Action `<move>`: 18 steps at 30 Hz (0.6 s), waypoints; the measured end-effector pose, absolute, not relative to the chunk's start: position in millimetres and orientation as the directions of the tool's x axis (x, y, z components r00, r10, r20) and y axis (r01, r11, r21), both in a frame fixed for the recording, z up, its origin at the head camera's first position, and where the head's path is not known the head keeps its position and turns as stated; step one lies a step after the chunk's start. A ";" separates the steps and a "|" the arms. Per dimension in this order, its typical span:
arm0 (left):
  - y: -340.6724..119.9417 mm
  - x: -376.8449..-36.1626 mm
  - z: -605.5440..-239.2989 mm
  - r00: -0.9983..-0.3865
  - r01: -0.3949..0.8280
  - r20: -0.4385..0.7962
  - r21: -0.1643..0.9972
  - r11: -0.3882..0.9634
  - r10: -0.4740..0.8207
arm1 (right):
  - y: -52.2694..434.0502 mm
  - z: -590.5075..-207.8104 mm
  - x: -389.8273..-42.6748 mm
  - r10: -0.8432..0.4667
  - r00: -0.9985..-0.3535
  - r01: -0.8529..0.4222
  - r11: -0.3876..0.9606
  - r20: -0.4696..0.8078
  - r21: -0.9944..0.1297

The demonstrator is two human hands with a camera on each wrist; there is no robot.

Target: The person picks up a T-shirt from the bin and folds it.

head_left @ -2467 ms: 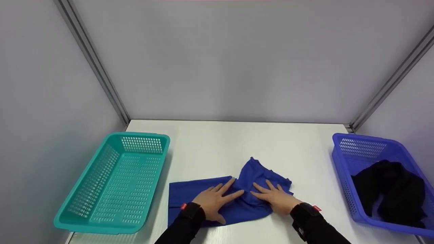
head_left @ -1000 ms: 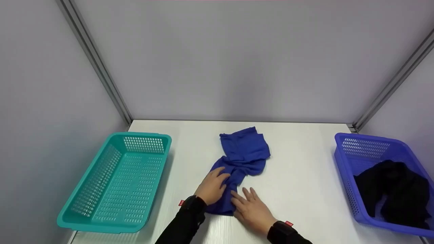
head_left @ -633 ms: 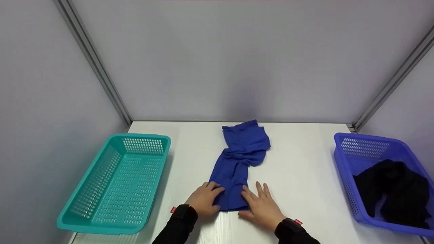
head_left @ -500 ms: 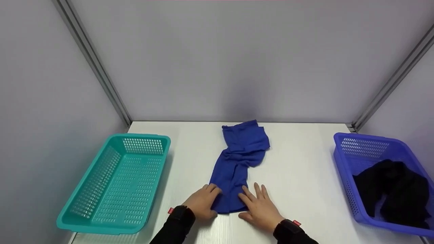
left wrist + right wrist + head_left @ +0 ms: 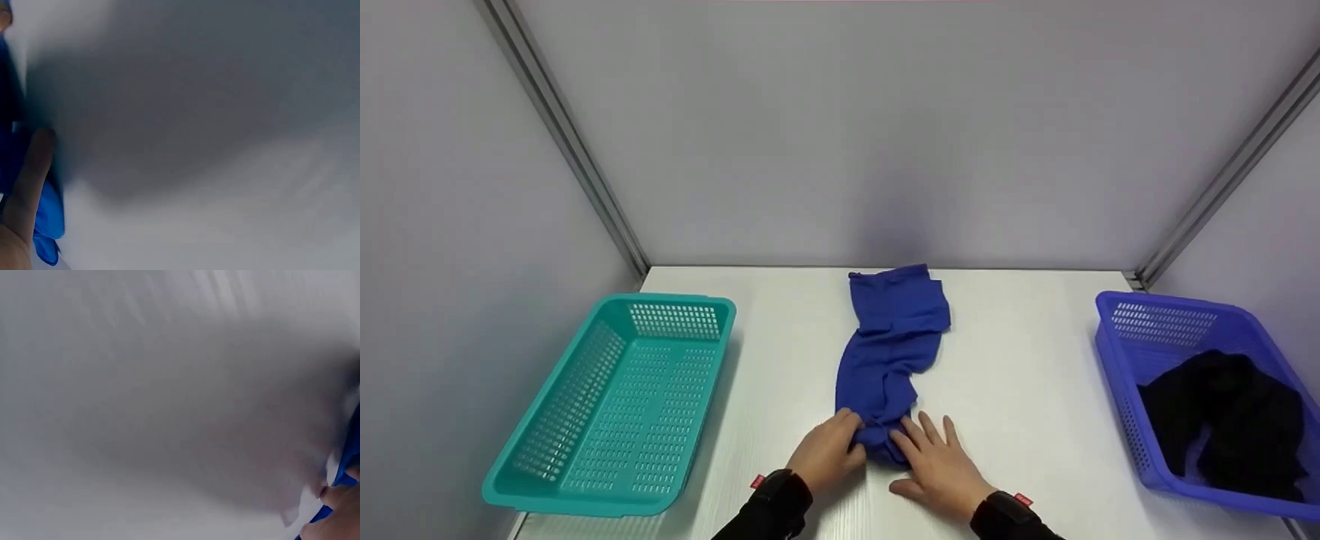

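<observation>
A blue garment (image 5: 889, 337) lies lengthwise on the white table, its near end bunched and rumpled. My left hand (image 5: 826, 451) grips that near end from the left, fingers curled over the cloth and thumb at the close edge. From the right, my right hand (image 5: 943, 469) touches the near corner with its fingertips, its fingers spread. In the left wrist view, a finger (image 5: 31, 183) lies along the blue garment (image 5: 50, 214) at the left edge. The right wrist view shows only fingertips (image 5: 337, 517) by a strip of blue garment (image 5: 352, 444).
On the left stands a teal basket (image 5: 701, 390) with nothing inside. A purple-blue basket (image 5: 1125, 405) on the right holds a black cloth item (image 5: 1230, 420). Grey wall panels (image 5: 885, 135) enclose the white table (image 5: 1020, 337) at the back and sides.
The garment was turned from lying crosswise to lengthwise and spread out. Since half a second ago, its near end has bunched up and my left hand has shifted right onto it.
</observation>
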State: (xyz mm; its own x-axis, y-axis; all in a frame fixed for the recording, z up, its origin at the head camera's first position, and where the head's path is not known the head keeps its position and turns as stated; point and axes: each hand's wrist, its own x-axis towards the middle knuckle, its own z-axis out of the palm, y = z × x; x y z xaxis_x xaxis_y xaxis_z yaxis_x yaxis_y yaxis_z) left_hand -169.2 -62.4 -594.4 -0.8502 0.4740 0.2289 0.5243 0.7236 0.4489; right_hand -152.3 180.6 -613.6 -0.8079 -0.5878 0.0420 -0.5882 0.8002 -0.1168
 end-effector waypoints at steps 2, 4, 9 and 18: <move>-61.7 -169.0 -589.8 -0.846 0.530 0.242 0.489 0.693 0.476 | 180.5 -616.8 -153.1 -0.583 -0.803 -0.593 0.802 0.120 -0.070; -62.5 -168.1 -587.3 -0.818 0.571 0.266 0.481 0.666 0.509 | 181.6 -619.4 -154.9 -0.587 -0.780 -0.604 0.796 0.217 -0.019; -67.2 -166.7 -587.2 -0.626 0.779 0.341 0.287 0.557 0.701 | 191.8 -615.0 -159.3 -0.535 -0.748 -0.615 0.781 0.392 -0.108; -76.1 -170.4 -582.4 -0.481 0.832 0.434 -0.050 0.553 0.762 | 211.7 -581.2 -159.9 -0.427 -0.786 -0.592 0.727 0.447 -0.348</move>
